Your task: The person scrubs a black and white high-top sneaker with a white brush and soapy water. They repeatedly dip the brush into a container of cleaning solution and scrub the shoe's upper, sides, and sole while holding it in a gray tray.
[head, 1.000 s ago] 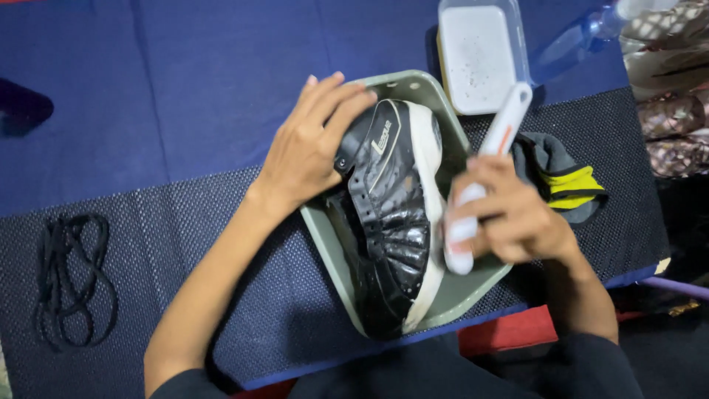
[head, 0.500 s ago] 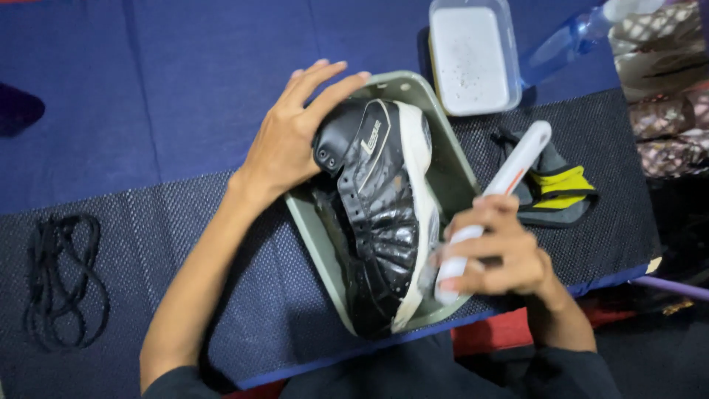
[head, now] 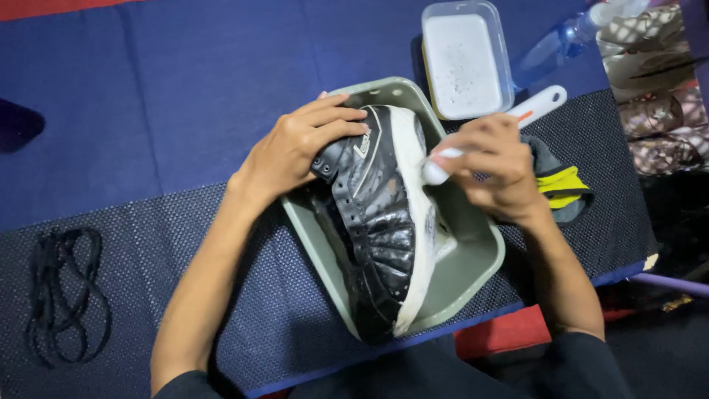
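Scrubbing step in hand: my left hand clamps over the heel end of the black shoe, fingers curled around its collar to pin it on its side in the grey-green basin. My right hand is closed around a white brush; its handle sticks up and away past my knuckles, and the working end meets the white sole edge just beside my fingertips. I cannot tell how much of the head touches, since my fingers hide it. Beyond my right hand sits a lidded white tub, a spray bottle past that, and a grey and yellow cloth under my wrist. Black laces lie well off to my left on the dark mat. Next move, as I judge it, calls for short strokes along the sole rim while the left grip keeps the shoe from rolling.
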